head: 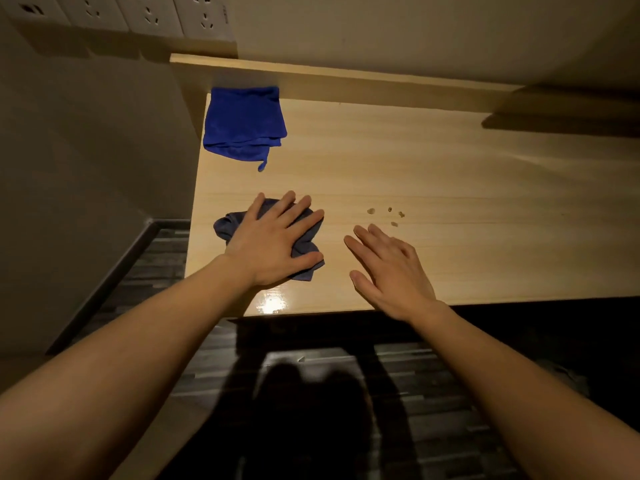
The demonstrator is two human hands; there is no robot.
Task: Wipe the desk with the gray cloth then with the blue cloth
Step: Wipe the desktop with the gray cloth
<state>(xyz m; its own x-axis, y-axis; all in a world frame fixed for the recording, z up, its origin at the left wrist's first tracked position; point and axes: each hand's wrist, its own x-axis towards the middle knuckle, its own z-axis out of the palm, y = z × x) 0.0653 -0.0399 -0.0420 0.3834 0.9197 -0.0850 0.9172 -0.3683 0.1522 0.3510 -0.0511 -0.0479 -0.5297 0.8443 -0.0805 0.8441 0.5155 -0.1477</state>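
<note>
A crumpled gray cloth (227,226) lies on the light wooden desk (433,174) near its left front corner. My left hand (273,240) rests flat on top of it, fingers spread, covering most of the cloth. My right hand (389,271) hovers open over the desk's front edge, to the right of the cloth, holding nothing. A folded blue cloth (242,123) lies at the back left of the desk, against the raised back board. Several small crumbs (384,214) are scattered just beyond my right fingertips.
A wooden back board (346,81) runs along the desk's far side, with a shadowed shelf (568,109) at the right. Wall sockets (149,12) sit on the upper left. The desk's left edge drops to a dark tiled floor (156,265).
</note>
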